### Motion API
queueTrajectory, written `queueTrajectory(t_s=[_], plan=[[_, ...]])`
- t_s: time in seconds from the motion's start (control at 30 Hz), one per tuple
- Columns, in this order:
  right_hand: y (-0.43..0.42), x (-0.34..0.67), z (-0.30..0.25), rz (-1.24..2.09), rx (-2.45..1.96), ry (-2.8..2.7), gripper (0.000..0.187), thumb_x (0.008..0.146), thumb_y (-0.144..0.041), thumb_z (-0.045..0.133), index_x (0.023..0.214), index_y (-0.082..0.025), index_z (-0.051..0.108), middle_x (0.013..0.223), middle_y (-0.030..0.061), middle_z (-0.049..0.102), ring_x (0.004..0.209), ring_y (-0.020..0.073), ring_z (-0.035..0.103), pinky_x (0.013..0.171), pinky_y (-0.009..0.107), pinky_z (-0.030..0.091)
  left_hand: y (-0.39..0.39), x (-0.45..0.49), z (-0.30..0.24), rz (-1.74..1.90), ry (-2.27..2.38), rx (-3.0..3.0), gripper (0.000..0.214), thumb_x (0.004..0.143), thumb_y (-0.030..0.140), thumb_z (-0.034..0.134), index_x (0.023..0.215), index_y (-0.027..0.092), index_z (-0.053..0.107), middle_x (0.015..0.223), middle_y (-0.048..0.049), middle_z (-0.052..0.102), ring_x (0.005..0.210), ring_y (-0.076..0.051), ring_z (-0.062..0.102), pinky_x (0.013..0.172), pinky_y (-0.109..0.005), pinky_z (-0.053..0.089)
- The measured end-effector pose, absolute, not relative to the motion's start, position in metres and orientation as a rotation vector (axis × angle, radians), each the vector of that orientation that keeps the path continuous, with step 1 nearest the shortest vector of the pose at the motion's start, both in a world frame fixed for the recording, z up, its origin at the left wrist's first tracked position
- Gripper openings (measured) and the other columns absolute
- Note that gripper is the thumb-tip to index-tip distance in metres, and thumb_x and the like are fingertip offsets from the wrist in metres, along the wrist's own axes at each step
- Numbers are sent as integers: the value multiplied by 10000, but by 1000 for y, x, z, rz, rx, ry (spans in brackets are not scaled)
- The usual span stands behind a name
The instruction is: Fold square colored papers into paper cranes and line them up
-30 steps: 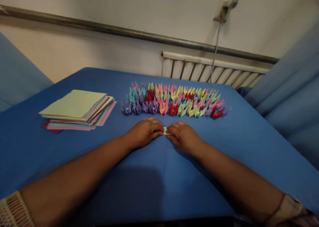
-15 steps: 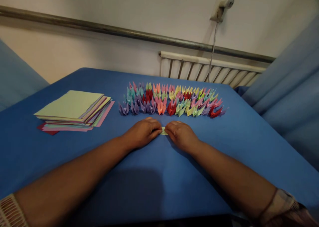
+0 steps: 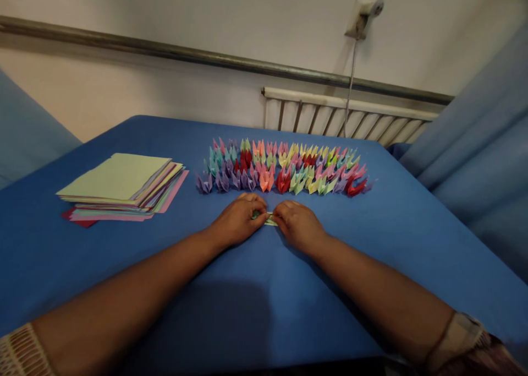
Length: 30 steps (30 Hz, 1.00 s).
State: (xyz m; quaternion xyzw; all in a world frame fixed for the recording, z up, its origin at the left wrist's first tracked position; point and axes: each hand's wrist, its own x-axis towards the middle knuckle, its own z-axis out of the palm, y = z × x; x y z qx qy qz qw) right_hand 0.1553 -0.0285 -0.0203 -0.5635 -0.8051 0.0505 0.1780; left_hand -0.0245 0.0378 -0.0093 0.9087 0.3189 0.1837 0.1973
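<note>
Since half a second ago, the left hand [image 3: 236, 222] has loosened a little: its thumb stands slightly off its fingers, and a sliver of green shows in that gap. Both hands are mostly closed, their fingers curled. Between them, low over the bench [image 3: 297, 310], is a small, narrow strip of folded pale-green paper [image 3: 271, 220]; the left hand pinches one end and the right hand [image 3: 299, 224] the other, though the fingers hide much of it. Smooth blue cloth, faintly creased, covers the bench. Just beyond the hands stand close rows of sharp-tipped folded paper figures [image 3: 283, 181], crisp and angular, in purple, red, coral, yellow and green. To the left lies a stack of flat coloured sheets [image 3: 119, 175], pale green uppermost, its edges unevenly fanned. Openwork trims the left sleeve [image 3: 25, 349].
</note>
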Motion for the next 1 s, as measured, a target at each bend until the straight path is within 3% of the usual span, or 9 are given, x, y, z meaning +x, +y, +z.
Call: queueTrajectory(t_s=[0.43,0.77,1.0], plan=[[-32,153,-21,67,-1614,-2246,130,935,-212,486,957,-163,604,924,87,631,900,226,547,799,341,423,37,-24,-9,564,883,2552,43,816,224,587,801,191,610,914,-41,653,930,-212,557,879,-362,419],[-32,154,-16,105,-1656,-2264,152,944,-241,481,960,-169,614,920,76,643,880,221,561,779,333,413,35,-23,-8,497,985,2472,100,847,232,557,849,197,651,788,-18,641,780,-188,572,709,-302,417],[-30,152,-15,96,-1757,-2206,193,937,-286,511,1053,-175,618,997,96,623,973,240,543,832,348,408,38,-20,-17,535,976,2668,111,861,217,564,871,199,673,834,-33,656,856,-208,558,829,-354,404]])
